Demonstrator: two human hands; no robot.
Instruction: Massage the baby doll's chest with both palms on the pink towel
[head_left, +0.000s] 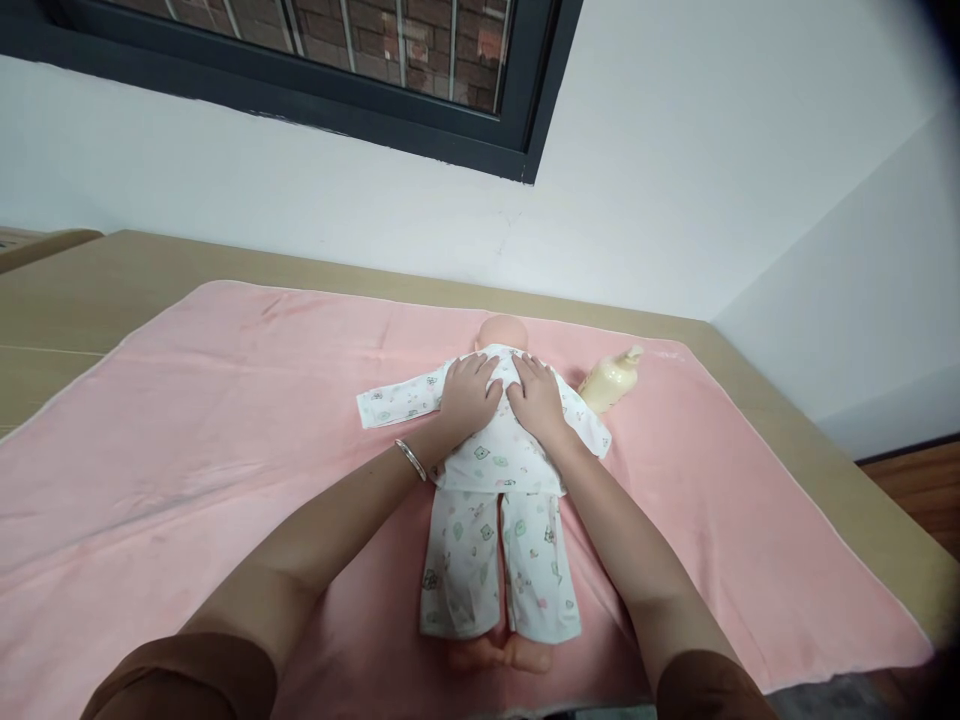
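A baby doll (502,331) lies on a pink blanket (300,400), its head towards the wall and its bare feet towards me. It wears a white patterned long-sleeved top (499,460) and matching trousers (465,560). The back of its head seems to face up; no face shows. My left hand (469,393) rests flat on the left side of the doll's upper back, fingers stretched out. On the right side my right hand (538,395) lies flat in the same way. Neither hand grips anything.
A pale yellow pump bottle (611,380) lies tilted on the blanket, right of the doll. The wooden table (787,450) shows around the blanket's edges. Behind it stand a white wall (637,200) and a dark-framed window (420,135).
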